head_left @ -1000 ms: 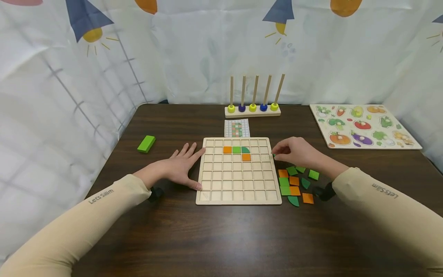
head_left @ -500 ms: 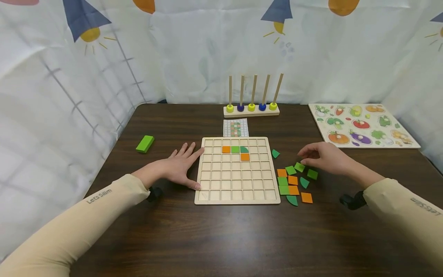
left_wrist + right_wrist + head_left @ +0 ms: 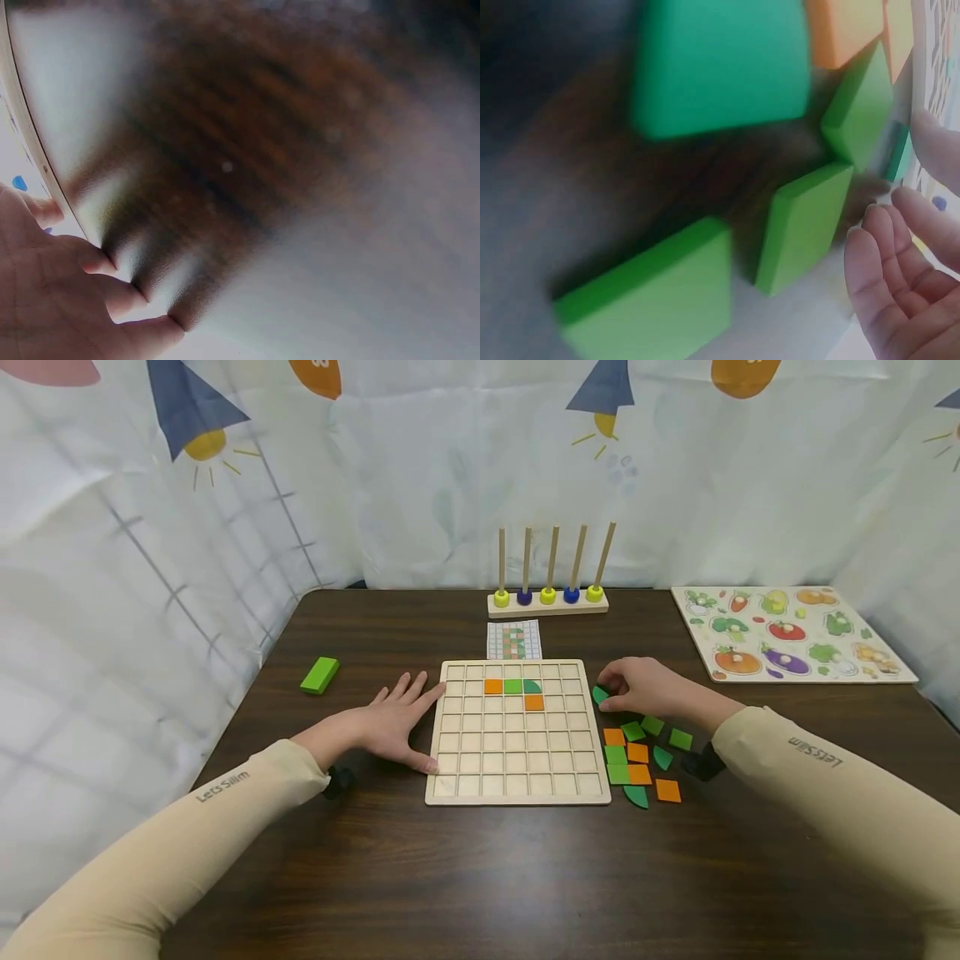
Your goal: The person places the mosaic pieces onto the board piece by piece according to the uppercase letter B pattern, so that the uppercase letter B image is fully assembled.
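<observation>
A wooden grid board (image 3: pixel 480 740) lies at mid-table, with two orange tiles, a light green tile and a dark green quarter-round tile in its upper cells. My left hand (image 3: pixel 393 727) rests spread at the board's left edge, its thumb near the lower corner; the left wrist view shows the palm (image 3: pixel 60 300) beside the rim (image 3: pixel 37 142). At the board's right, my right hand (image 3: pixel 642 687) has thumb and forefinger apart around a loose dark green quarter-round tile (image 3: pixel 599 695). In the right wrist view that tile (image 3: pixel 900 154) lies by the fingertips; contact is unclear.
Loose orange tiles (image 3: pixel 668 791) and green tiles (image 3: pixel 617 774) lie right of the board. A pattern card (image 3: pixel 513 640) and a peg stand with rings (image 3: pixel 548 603) are behind it. A green block (image 3: pixel 319 676) sits left; a vegetable puzzle board (image 3: pixel 793 635) lies back right.
My right hand moved away from the quarter-round tile to the right, over the loose green tiles, then came back to it. The left hand stays in place at the board.
</observation>
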Tool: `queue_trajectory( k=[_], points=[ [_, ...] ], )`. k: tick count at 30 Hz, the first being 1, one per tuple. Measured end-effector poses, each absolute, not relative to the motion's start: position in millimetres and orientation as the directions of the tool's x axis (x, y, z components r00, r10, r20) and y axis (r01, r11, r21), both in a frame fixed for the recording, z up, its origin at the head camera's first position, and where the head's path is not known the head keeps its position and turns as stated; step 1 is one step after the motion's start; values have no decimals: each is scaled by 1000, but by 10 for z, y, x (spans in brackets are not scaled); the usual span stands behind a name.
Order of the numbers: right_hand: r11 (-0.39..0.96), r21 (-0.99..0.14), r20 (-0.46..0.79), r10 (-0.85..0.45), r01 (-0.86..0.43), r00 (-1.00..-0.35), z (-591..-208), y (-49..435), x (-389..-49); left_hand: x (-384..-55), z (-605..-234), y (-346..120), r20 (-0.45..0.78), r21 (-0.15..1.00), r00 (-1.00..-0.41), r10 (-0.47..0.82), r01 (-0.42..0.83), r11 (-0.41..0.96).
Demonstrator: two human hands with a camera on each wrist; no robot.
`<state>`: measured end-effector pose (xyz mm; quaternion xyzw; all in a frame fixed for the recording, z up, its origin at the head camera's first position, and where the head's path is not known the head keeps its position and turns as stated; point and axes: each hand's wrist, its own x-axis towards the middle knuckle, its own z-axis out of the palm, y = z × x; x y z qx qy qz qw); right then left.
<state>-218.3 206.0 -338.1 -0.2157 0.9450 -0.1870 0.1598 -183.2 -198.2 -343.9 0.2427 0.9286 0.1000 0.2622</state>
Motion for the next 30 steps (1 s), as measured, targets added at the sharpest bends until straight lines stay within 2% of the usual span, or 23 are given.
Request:
queue_trajectory(
  k=[20,30],
  points=[
    [831,-420,-236,-489,-365,-840,-3396,2076,-2253,-1834,-3434,-1986,-435,314,-747,503,397,862],
    [793,-498,-228,-510,-351,-830,-3399,2111,-2207,-1843,-3464,-1993,-432,313,-748,504,399,862]
  ],
)
